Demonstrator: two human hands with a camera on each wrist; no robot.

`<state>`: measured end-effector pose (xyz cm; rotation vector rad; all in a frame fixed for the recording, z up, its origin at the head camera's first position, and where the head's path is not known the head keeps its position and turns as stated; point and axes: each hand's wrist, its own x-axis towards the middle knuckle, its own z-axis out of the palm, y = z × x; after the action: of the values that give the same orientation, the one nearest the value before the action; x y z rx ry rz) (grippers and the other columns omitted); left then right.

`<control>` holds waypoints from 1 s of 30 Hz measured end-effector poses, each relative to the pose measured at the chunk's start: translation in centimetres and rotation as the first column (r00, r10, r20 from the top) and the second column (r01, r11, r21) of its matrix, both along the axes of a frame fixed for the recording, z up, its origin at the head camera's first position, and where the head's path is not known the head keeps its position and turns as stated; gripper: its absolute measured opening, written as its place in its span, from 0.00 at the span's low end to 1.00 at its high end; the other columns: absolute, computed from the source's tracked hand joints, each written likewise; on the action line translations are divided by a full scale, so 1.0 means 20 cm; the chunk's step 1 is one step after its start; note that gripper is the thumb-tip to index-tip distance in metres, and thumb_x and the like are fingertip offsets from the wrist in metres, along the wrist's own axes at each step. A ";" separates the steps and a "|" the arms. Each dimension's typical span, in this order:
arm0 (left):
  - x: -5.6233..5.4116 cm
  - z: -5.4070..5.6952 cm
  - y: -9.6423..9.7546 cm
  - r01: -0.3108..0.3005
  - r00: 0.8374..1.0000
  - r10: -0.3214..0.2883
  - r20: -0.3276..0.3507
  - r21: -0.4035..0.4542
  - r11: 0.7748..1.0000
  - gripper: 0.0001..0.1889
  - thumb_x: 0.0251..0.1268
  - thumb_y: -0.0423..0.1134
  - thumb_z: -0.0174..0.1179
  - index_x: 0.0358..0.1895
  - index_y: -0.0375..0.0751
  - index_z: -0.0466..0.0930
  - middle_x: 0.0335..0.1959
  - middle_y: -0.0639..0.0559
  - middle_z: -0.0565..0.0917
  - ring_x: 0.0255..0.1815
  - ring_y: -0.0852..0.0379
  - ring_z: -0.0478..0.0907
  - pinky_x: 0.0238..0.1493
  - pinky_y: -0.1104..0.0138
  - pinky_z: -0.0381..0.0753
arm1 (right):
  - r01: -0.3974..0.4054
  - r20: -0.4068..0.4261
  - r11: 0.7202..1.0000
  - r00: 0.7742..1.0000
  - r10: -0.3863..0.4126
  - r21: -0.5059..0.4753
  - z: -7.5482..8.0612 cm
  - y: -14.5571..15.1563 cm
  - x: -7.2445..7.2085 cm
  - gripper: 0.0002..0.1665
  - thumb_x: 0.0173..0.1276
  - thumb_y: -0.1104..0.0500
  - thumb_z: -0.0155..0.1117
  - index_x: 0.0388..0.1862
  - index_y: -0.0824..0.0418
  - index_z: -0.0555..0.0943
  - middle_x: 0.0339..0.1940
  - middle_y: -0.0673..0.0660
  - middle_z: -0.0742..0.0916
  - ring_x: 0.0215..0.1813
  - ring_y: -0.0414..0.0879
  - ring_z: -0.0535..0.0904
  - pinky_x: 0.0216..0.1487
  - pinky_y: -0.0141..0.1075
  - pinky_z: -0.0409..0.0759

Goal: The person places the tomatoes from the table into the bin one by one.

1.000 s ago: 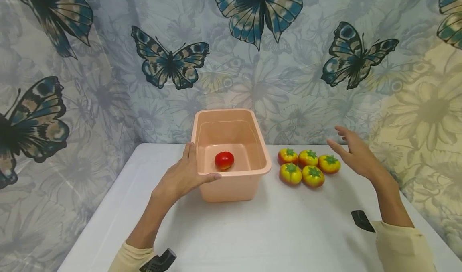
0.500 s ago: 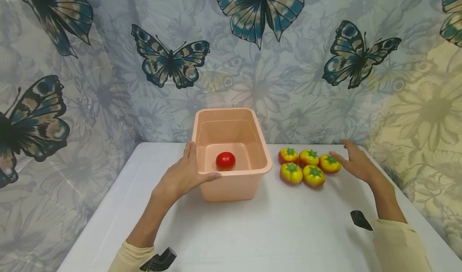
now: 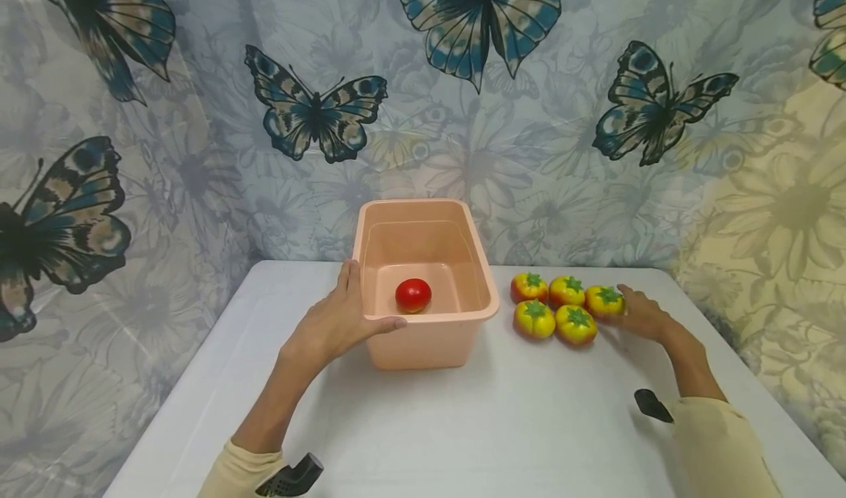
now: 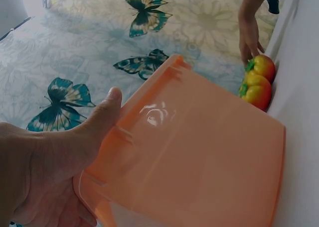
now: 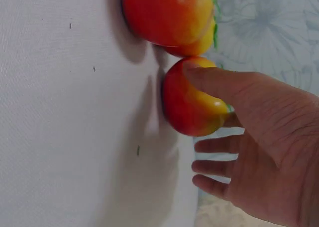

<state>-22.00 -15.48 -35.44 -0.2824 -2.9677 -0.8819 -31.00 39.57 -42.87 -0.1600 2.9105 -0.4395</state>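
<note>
In the head view my left hand [image 3: 327, 327] grips the near left corner of a peach plastic bin [image 3: 423, 345]. Its thumb lies along the front rim, and the fingers reach along the left side. One red tomato [image 3: 413, 295] sits on the bin's floor. My right hand [image 3: 644, 316] is at the rightmost red-and-yellow tomato [image 3: 604, 302] of a cluster. The right wrist view shows my thumb on the near side of that tomato [image 5: 187, 100] and the index finger partly hidden behind it, pinching it; the other fingers are extended.
Several more red-and-yellow tomatoes with green tops [image 3: 534, 319] stand close together right of the bin. All rest on a white table [image 3: 502, 424]. A butterfly-print cloth [image 3: 476, 160] hangs behind and at both sides.
My right hand has come down and to the left onto the rightmost tomato, its fingers closing around it. My left hand and the bin have stayed in place.
</note>
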 end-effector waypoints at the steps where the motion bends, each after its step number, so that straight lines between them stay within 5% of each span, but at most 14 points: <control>1: 0.00 0.00 0.00 0.002 1.000 -0.002 -0.001 -0.001 1.000 0.72 0.50 0.79 0.66 0.86 0.43 0.35 0.85 0.41 0.51 0.67 0.39 0.78 0.62 0.41 0.84 | 0.003 0.008 1.000 1.000 -0.003 0.000 0.00 0.00 0.00 0.61 0.75 0.35 0.59 0.74 0.89 0.51 0.68 0.92 0.64 0.66 0.90 0.62 0.62 0.82 0.65; 6: 0.00 0.00 0.01 0.002 1.000 -0.002 0.011 -0.002 1.000 0.70 0.52 0.77 0.67 0.86 0.44 0.34 0.87 0.41 0.49 0.68 0.38 0.77 0.63 0.42 0.83 | 0.022 -0.011 1.000 1.000 -0.022 -0.013 -0.01 0.01 0.02 0.57 0.75 0.37 0.62 0.69 0.89 0.59 0.64 0.89 0.71 0.63 0.85 0.69 0.61 0.78 0.70; 10: 0.00 0.00 0.01 0.001 1.000 -0.001 0.014 0.000 1.000 0.70 0.52 0.77 0.67 0.86 0.44 0.34 0.87 0.42 0.49 0.68 0.39 0.77 0.63 0.42 0.83 | 0.070 -0.086 0.995 0.993 -0.076 -0.072 0.02 0.02 0.04 0.53 0.69 0.38 0.69 0.60 0.85 0.61 0.52 0.83 0.79 0.51 0.75 0.79 0.51 0.65 0.81; 15: 0.00 0.00 0.00 -0.006 1.000 0.006 0.012 -0.005 1.000 0.71 0.51 0.78 0.66 0.86 0.44 0.34 0.86 0.41 0.50 0.67 0.39 0.78 0.62 0.41 0.84 | 0.121 -0.155 0.983 0.978 -0.142 -0.137 0.09 0.00 0.07 0.55 0.63 0.44 0.75 0.60 0.82 0.53 0.46 0.83 0.78 0.41 0.69 0.81 0.41 0.55 0.82; 23: 0.00 0.00 -0.01 0.005 1.000 -0.005 -0.005 0.014 1.000 0.70 0.49 0.79 0.67 0.86 0.45 0.37 0.83 0.43 0.55 0.63 0.42 0.79 0.60 0.43 0.85 | 0.122 -0.141 0.974 0.979 -0.150 -0.191 0.22 -0.08 0.10 0.65 0.63 0.44 0.72 0.71 0.84 0.42 0.45 0.83 0.79 0.39 0.63 0.81 0.37 0.46 0.83; 30: 0.00 0.00 0.00 0.003 1.000 -0.003 0.004 0.025 1.000 0.70 0.48 0.80 0.67 0.85 0.48 0.38 0.82 0.45 0.57 0.59 0.44 0.81 0.57 0.44 0.86 | 0.029 -0.303 0.984 0.949 -0.083 -0.178 0.32 -0.20 0.16 0.50 0.62 0.46 0.75 0.68 0.78 0.63 0.48 0.75 0.82 0.40 0.57 0.81 0.34 0.36 0.77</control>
<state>-22.08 -15.54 -35.47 -0.2845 -2.9585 -0.9200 -27.71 35.56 -36.54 -0.1862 3.1877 -0.7374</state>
